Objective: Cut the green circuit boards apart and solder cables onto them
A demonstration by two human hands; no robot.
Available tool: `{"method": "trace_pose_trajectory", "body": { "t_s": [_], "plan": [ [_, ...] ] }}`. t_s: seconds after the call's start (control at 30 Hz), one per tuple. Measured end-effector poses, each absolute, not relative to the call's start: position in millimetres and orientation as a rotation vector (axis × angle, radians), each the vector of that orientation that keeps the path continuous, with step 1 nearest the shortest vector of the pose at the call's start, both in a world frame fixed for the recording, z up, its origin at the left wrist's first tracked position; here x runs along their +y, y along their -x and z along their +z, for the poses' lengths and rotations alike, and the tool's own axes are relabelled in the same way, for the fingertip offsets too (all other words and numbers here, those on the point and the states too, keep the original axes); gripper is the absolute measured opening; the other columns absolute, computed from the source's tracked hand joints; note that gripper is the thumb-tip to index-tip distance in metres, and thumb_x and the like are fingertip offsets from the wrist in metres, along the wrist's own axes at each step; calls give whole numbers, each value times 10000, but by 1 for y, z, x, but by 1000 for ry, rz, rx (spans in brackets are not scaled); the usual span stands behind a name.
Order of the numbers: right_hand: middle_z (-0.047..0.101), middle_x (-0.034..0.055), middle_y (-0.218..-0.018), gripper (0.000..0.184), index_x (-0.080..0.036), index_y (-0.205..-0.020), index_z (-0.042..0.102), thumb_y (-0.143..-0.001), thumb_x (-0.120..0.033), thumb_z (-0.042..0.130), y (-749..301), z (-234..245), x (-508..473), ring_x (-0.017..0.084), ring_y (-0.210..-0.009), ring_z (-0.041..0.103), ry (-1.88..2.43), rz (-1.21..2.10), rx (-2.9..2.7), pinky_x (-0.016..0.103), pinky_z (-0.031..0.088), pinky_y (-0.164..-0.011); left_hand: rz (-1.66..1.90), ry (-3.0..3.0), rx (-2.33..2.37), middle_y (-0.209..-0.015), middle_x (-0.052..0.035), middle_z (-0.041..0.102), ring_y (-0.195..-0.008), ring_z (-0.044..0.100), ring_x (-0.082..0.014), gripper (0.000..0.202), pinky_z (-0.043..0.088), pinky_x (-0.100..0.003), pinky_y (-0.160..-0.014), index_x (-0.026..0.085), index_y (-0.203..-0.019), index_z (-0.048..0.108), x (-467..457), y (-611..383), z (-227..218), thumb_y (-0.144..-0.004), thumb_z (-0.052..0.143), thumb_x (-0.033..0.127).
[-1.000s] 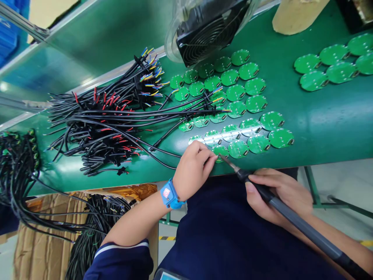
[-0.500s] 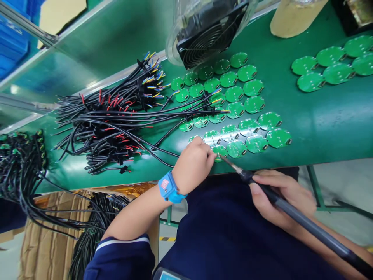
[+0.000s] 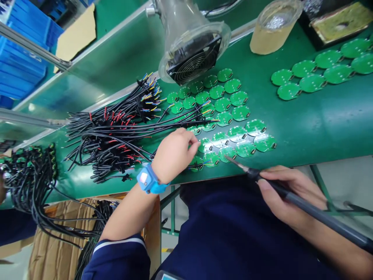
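Observation:
My left hand (image 3: 175,153), with a blue wrist strap (image 3: 147,179), rests fingers curled on a black cable whose coloured wire ends lie on a round green circuit board (image 3: 210,158) near the table's front edge. My right hand (image 3: 287,194) grips a black soldering iron (image 3: 291,198); its metal tip (image 3: 231,160) points at the front row of boards, just right of the wired board. Several round green boards (image 3: 230,112) lie in rows beyond it. A pile of black cables (image 3: 116,128) with red and coloured ends lies to the left.
A clear-hooded extraction fan (image 3: 190,50) stands behind the boards. More green boards (image 3: 317,72) lie at the right, with a tub (image 3: 272,29) and a sponge tray (image 3: 335,23) behind. Finished cables (image 3: 32,182) hang off the left edge over a cardboard box (image 3: 52,241). Blue bins (image 3: 20,58) sit far left.
My left hand moved left from the iron's tip and now rests on a cable at the front board. The iron's tip stays near the front row. The view tilted up.

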State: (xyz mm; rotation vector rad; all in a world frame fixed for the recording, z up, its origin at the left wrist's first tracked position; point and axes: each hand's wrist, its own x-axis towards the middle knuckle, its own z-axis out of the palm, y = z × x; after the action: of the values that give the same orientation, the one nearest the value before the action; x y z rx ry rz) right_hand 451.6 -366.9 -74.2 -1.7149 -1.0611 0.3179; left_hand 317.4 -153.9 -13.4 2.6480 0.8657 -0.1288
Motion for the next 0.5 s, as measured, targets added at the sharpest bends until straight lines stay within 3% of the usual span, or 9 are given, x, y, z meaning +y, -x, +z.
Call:
{"method": "trace_pose_trajectory", "body": {
  "t_s": [0.2, 0.5],
  "plan": [
    [623, -14, -738, 119, -211, -850, 590, -740, -177, 620, -451, -71, -344, 102, -588, 585, 1687, 463, -1175, 218, 474, -534, -153, -2552, 793, -833, -52, 550, -827, 533, -184, 90, 452, -345, -768, 184, -819, 621, -184, -300, -33, -819, 552, 242],
    [637, -17, -722, 118, -217, -821, 598, -716, -187, 640, -450, -73, -342, 93, -535, 581, 1749, 396, -1233, 196, 476, -496, 4, -2508, 852, -779, -52, 521, -791, 511, -175, 123, 450, -325, -744, 155, -732, 561, -195, -301, -48, -835, 496, 166]
  ]
}}
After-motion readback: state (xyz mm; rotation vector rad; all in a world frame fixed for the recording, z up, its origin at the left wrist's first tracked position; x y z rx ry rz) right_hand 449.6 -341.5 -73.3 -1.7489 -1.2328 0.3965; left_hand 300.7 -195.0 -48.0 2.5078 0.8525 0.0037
